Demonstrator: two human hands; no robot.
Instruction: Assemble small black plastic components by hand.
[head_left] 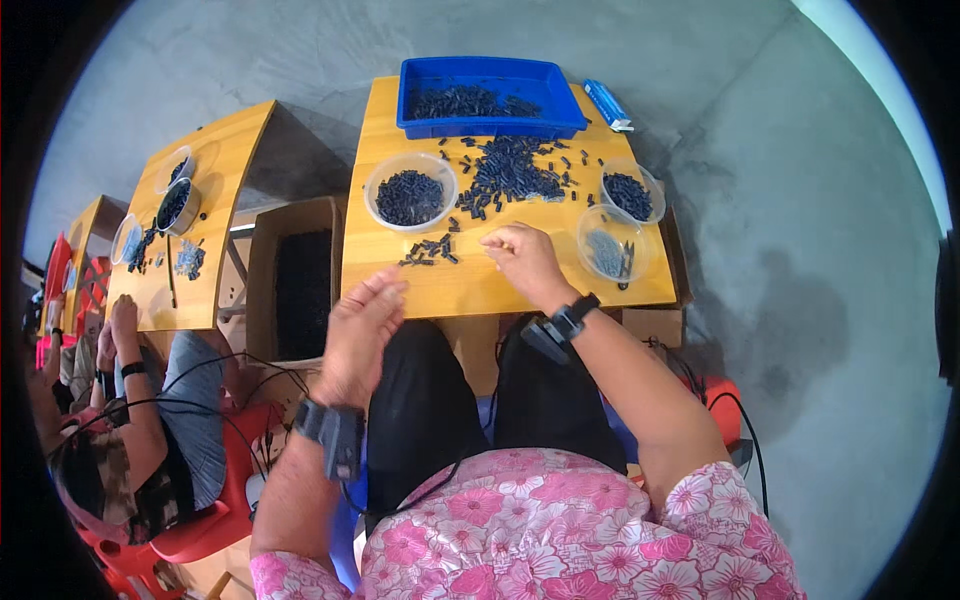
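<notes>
My left hand point(366, 318) is at the near edge of the yellow wooden table point(475, 290), thumb and fingers pressed together. Whatever they pinch, if anything, is too small to make out. Over the table to its right, my right hand point(525, 258) is closed with curled fingers, their contents hidden. A small group of short black cylindrical parts point(432, 250) lies between the hands and a clear round tub point(372, 190) full of similar parts. Beyond my right hand spreads a bigger loose pile of black parts point(510, 172).
A blue tray point(490, 128) of black parts stands at the far edge, beside a blue-and-white carton point(607, 105). Right are a tub of black parts point(627, 195) and a tub with small grey pieces point(604, 252). A cardboard box point(262, 290) and a co-worker's table point(225, 185) are left.
</notes>
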